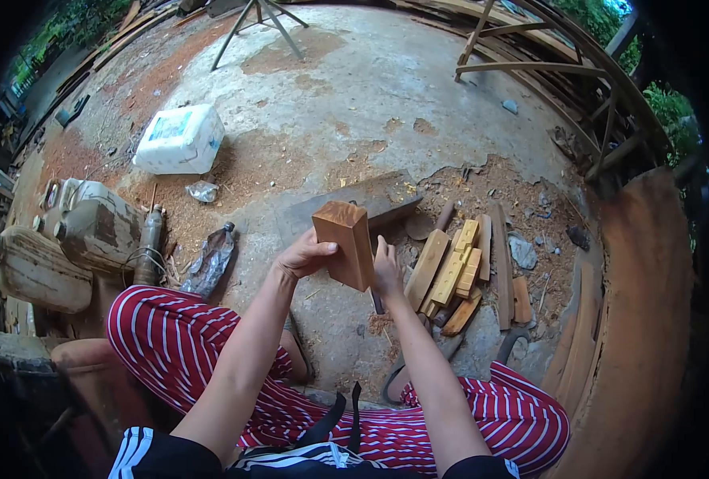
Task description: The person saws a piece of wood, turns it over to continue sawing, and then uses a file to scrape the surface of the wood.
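Observation:
My left hand (306, 254) grips a brown wooden block (345, 246) from its left side, thumb across the near face. The block is held tilted above the floor, its darker end grain facing up. Just right of it, my right hand (387, 273) is closed, partly hidden by the block. A dark, narrow piece (377, 302) shows below that hand; its kind I cannot make out. Beyond the block, a flat grey board (382, 195) lies on the ground. To the right of my right hand lies a pile of yellowish cut wood pieces (454, 267).
Crumpled plastic bottle (210, 259), dirty jerrycans (91, 231) and a white plastic container (180, 140) stand or lie on the left. Longer wood strips (501, 267) lie right of the pile. A large plank (642, 319) edges the right side. Metal stand legs (260, 28) rise at the back.

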Motion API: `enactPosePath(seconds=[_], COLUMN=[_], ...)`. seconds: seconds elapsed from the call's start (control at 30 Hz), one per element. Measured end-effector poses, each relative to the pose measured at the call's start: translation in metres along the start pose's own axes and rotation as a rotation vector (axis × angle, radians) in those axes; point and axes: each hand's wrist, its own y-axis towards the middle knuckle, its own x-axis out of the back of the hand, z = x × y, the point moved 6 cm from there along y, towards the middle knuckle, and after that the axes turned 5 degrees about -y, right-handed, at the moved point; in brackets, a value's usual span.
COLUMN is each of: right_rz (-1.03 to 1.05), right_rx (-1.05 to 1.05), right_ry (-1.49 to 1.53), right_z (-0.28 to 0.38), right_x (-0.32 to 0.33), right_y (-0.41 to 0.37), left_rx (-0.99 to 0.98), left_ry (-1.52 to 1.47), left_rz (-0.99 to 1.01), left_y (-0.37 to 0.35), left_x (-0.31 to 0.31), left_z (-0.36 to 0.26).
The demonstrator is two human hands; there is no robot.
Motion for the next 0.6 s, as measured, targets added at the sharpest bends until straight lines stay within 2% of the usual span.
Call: enactPosePath(seconds=[0.03,0.07,0.13,0.17,0.2,0.27,0.4,0.47,0.53,0.6], right_rz=[-0.062,-0.052,0.472,0.699,0.708,0.972,0.953,0.923,0.794,0.788], right_rx=[0.023,0.038,0.014,-0.017,-0.010,-0.114,-0.097,-0.156,-0.163,-0.199], right_ry=[0.136,0.122,1.077,1.232,1.219,1.580,1.629,1.682,1.643,1.657], right_z=[0.004,0.006,0.035,0.055,0.062,0.077,0.058,0.059,0.059,0.055], right_x=[0.008,0.013,0.027,0.042,0.049,0.050,0.036,0.041,0.045,0.041], right_y=[0.011,0.020,0.021,0.011,0.007,-0.012,-0.013,-0.017,-0.018,-0.018], left_rx=[-0.023,-0.045,-0.059,-0.055,-0.070,-0.082,-0.112,-0.192,-0.201,-0.171], left_ry=[-0.019,-0.040,-0.050,-0.042,-0.048,0.031,0.096,-0.011,0.017,0.158], left_rz=[-0.012,-0.025,0.011,0.051,0.049,-0.025,-0.082,-0.050,-0.050,-0.293], left_y=[-0.003,-0.006,-0.002,-0.001,-0.003,-0.007,-0.007,0.001,0.009,0.016], left_x=[0.002,0.004,0.014,0.016,0.012,0.007,-0.015,-0.030,-0.029,-0.017], left_z=[0.001,0.003,0.006,0.005,0.000,-0.008,-0.011,-0.023,-0.023,-0.017])
